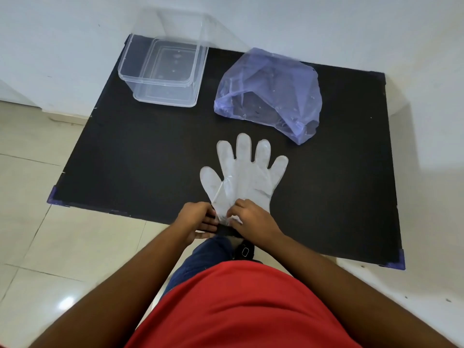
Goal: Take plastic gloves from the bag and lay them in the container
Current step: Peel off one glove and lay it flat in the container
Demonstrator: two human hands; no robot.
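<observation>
A translucent white plastic glove (244, 172) lies flat on the black mat (150, 151), fingers spread and pointing away from me. My left hand (198, 218) and my right hand (251, 218) both pinch its cuff at the mat's near edge. A crumpled blue-violet plastic bag (271, 91) sits at the back right of the mat, its mouth facing me. The clear plastic container (163, 71) stands open at the back left; I see nothing inside it.
The mat lies on a pale tiled floor (50, 234) against a white wall (251, 21). Blue tape marks the mat's corners (398, 262). My red shirt, blue trousers and a dark shoe fill the bottom of the view.
</observation>
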